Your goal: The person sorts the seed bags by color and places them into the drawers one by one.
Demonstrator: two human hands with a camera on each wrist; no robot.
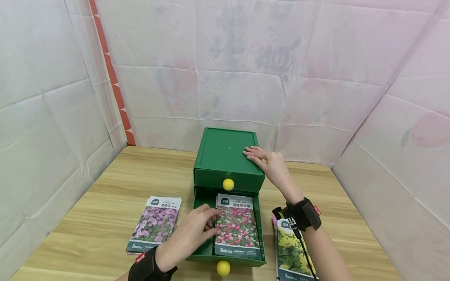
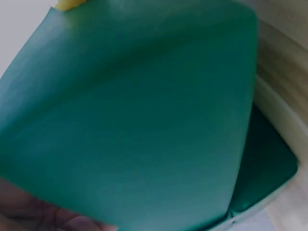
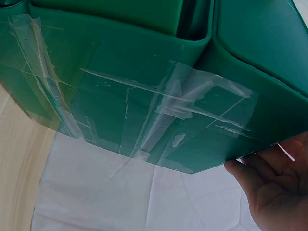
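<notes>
A person leans over a wooden counter [image 1: 116, 183] where a green two-drawer box [image 1: 226, 156] stands near the back wall. The right hand [image 1: 268, 164] lies flat on the box's top at its right front corner, fingers straight and together; the right wrist view shows those fingers at the box's edge, beside strips of clear tape [image 3: 159, 115] stuck across its green side. The lower drawer [image 1: 258, 234] is pulled out toward the person, its yellow knob [image 1: 223, 268] at the front, while the upper drawer is closed behind a second yellow knob [image 1: 228, 184]. A seed packet [image 1: 239, 230] printed with pink and red flowers lies in the open drawer, and the left hand [image 1: 193, 234] touches its left edge with loosely bent fingers, pinching nothing that can be seen. A second packet [image 1: 156, 222], showing purple flowers, lies on the counter to the drawer's left. A third [image 1: 290, 249], with yellow flowers, lies to the right under the right forearm. Both wrists carry black straps.
</notes>
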